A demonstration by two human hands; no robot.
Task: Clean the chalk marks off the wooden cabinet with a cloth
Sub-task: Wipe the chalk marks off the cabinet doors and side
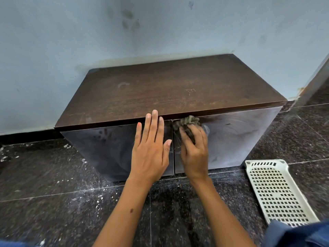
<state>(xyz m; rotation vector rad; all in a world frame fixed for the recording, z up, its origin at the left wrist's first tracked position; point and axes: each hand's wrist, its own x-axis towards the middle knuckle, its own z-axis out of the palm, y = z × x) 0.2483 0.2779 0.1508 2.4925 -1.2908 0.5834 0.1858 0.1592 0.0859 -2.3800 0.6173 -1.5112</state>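
A low dark wooden cabinet (170, 86) stands against a pale blue wall, with two glossy front doors. Faint chalk marks (190, 91) and a pale smudge (123, 84) show on its top. My left hand (151, 145) lies flat with fingers spread on the left door, fingertips at the top edge. My right hand (194, 148) is shut on a crumpled grey-green cloth (188, 123), pressing it against the upper left corner of the right door. Whitish smears (206, 129) show on that door beside the cloth.
A white perforated plastic basket (274, 191) lies on the dark speckled stone floor (53, 175) to the right of the cabinet. White dust flecks are scattered on the floor at the left. Blue fabric shows at the bottom right corner.
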